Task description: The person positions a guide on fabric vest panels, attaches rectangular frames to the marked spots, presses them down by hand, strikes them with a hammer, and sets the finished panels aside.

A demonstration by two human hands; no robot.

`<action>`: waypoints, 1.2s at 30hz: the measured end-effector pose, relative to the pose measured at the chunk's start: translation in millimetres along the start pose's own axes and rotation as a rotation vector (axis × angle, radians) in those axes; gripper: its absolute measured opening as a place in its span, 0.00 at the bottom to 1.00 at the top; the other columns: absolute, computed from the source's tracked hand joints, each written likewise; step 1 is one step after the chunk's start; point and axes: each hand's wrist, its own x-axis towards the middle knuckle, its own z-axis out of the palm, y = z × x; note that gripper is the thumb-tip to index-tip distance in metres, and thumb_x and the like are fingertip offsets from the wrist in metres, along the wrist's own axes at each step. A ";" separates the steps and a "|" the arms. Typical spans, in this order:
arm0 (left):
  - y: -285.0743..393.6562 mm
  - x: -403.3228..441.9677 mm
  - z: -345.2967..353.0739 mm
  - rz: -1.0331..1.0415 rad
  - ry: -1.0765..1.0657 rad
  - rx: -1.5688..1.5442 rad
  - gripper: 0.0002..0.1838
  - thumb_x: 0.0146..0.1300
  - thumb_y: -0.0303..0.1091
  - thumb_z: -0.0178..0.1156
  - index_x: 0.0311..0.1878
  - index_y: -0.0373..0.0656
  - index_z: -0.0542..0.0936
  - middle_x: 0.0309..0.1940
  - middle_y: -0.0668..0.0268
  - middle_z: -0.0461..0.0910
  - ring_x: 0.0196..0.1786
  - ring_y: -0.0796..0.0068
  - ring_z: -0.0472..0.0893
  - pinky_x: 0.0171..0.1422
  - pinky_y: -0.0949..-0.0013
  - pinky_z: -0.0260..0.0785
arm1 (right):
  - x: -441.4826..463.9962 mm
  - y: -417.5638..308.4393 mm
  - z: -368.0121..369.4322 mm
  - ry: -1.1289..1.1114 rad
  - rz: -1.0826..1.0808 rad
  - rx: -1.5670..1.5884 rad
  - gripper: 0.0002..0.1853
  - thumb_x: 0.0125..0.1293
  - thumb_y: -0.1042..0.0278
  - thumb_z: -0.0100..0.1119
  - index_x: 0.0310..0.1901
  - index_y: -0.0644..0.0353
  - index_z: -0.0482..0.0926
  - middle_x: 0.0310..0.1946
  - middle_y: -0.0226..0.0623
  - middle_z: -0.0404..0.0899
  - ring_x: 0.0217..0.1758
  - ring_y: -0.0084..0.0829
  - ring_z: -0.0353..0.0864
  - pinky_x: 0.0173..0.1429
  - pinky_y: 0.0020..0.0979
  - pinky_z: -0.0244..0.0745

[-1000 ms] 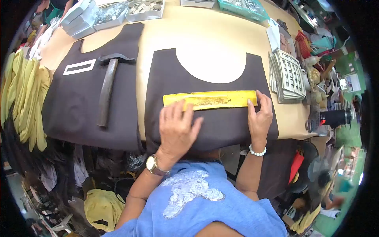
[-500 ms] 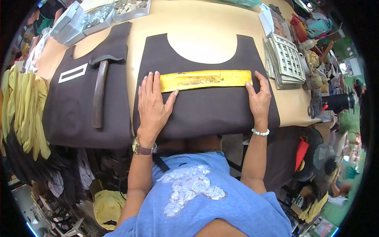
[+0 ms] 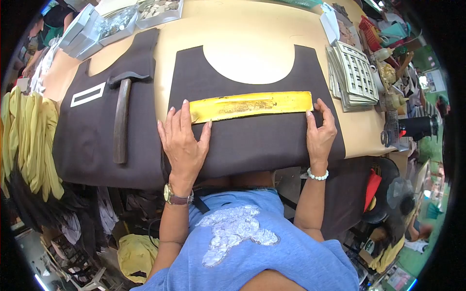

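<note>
A long yellow strip with worn brown marks lies across a dark brown cut panel with a curved neckline. My left hand is at the strip's left end, its fingers stretched and spread, the fingertips and thumb at the strip's edges. At the opposite end is my right hand. Its thumb touches the lower corner and its bent fingers stand apart beside the short edge. Left of this panel, a hammer and a small white rectangular frame rest on a second dark panel.
Boxes of small parts stand at the back left. A stack of pale slotted templates sits on the right, near a red basket. Yellow cloth pieces hang at the left. Another person is at the far left.
My left hand has slid left and toward me, its fingers now at the strip's end rather than over it. My right hand and the strip sit slightly lower in view.
</note>
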 end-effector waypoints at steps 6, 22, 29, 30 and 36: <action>2.4 7.2 3.9 -0.122 -0.073 -0.353 0.27 0.59 0.34 0.61 0.62 0.39 0.69 0.55 0.52 0.74 0.61 0.55 0.71 0.68 0.42 0.52 | -0.3 7.7 1.1 0.030 0.122 0.257 0.17 0.61 0.75 0.59 0.53 0.66 0.76 0.46 0.43 0.80 0.52 0.34 0.78 0.59 0.34 0.70; -2.0 1.1 17.1 -0.074 -0.042 -0.349 0.25 0.59 0.28 0.58 0.61 0.39 0.71 0.60 0.55 0.72 0.69 0.52 0.61 0.72 0.41 0.42 | 0.4 15.2 2.5 0.005 0.076 0.235 0.16 0.61 0.75 0.57 0.52 0.65 0.77 0.49 0.43 0.79 0.54 0.36 0.77 0.61 0.35 0.68; -3.1 1.5 19.5 -0.062 -0.057 -0.328 0.23 0.60 0.29 0.57 0.60 0.41 0.72 0.61 0.55 0.71 0.70 0.52 0.61 0.73 0.41 0.40 | 0.4 12.6 1.2 0.012 0.061 0.156 0.15 0.62 0.73 0.58 0.50 0.63 0.79 0.51 0.45 0.78 0.58 0.40 0.74 0.65 0.37 0.65; -3.6 1.1 20.6 -0.063 -0.058 -0.326 0.23 0.60 0.29 0.57 0.60 0.41 0.72 0.61 0.55 0.71 0.70 0.52 0.61 0.73 0.41 0.40 | 0.4 11.8 1.0 0.012 0.059 0.155 0.15 0.61 0.73 0.58 0.50 0.63 0.79 0.51 0.45 0.78 0.58 0.40 0.74 0.65 0.37 0.65; -3.2 1.1 21.2 -0.062 -0.062 -0.319 0.22 0.61 0.30 0.57 0.60 0.41 0.73 0.62 0.55 0.71 0.70 0.52 0.60 0.72 0.41 0.40 | 1.4 14.5 1.4 -0.001 0.003 0.139 0.13 0.60 0.73 0.59 0.47 0.64 0.81 0.49 0.41 0.80 0.59 0.41 0.73 0.66 0.38 0.64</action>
